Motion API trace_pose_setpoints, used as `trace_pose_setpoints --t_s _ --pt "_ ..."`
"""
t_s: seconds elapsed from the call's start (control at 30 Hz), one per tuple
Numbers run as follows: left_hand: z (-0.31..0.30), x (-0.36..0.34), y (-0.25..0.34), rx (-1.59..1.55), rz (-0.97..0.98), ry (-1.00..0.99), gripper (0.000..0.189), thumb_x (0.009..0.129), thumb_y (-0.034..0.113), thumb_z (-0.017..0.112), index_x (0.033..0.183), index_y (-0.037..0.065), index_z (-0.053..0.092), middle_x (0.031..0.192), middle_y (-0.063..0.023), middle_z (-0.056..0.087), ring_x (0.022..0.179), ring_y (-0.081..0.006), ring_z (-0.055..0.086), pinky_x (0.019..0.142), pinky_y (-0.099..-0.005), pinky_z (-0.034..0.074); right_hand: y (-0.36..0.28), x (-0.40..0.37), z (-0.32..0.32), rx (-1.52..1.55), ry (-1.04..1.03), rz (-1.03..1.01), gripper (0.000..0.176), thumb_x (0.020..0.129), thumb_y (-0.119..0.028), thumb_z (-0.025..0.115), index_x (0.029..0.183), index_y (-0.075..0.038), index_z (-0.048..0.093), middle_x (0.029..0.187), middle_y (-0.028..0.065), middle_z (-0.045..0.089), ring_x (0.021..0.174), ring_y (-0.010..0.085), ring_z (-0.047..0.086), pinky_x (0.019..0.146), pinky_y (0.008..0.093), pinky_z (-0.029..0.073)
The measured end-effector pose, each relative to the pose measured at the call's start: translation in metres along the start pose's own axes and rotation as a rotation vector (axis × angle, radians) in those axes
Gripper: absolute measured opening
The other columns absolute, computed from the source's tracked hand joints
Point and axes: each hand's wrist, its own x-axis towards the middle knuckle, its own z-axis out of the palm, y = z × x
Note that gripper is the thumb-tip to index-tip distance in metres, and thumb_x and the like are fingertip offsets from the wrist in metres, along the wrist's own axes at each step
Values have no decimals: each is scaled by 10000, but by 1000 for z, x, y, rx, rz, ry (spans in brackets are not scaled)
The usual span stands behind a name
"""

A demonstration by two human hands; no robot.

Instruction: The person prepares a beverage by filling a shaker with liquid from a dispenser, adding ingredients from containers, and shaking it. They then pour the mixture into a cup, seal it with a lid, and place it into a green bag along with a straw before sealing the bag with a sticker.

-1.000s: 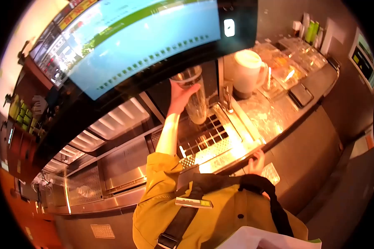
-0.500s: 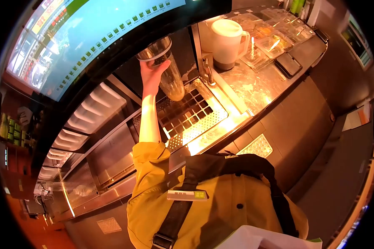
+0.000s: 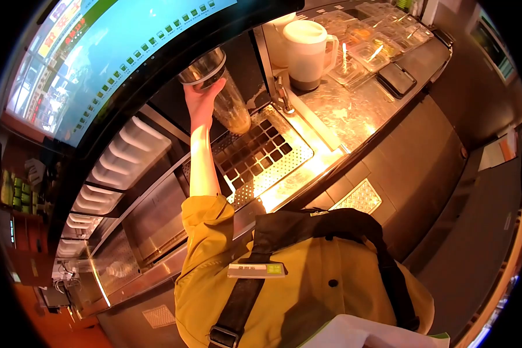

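Note:
My left hand [image 3: 201,104] is wrapped around a shaker [image 3: 231,107] with a metal upper part and a clear lower part. The shaker leans, its rounded clear end pointing down and to the right. Some brownish stuff shows inside near that end. Beneath it lies a metal drain grate [image 3: 261,156] with square openings, set in the counter. A small metal tap [image 3: 284,95] stands to the right of the shaker. My right hand is out of view.
A large screen [image 3: 116,69] hangs over the counter's left part. A white lidded pitcher [image 3: 305,52] stands right of the tap, before several clear containers [image 3: 371,52] and a black tray [image 3: 396,79]. White ribbed bins [image 3: 130,151] line the left side.
The whole view has shifted slightly, so most things sit a little further left and higher. My left hand keeps its hold on the shaker over the grate.

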Motion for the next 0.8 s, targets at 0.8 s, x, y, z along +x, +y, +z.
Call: trace_pose_setpoints --t_s 0.8 --pt "-5 -56 -75 142 -62 203 1091 666 59 743 1385 123 -76 1323 -148 235 1177 -231 313 909 -341 385 -130 -42 112 -54 -542 -170 216 727 -182 567 868 -22 606 827 169 602 738 303 600 677 365 473"
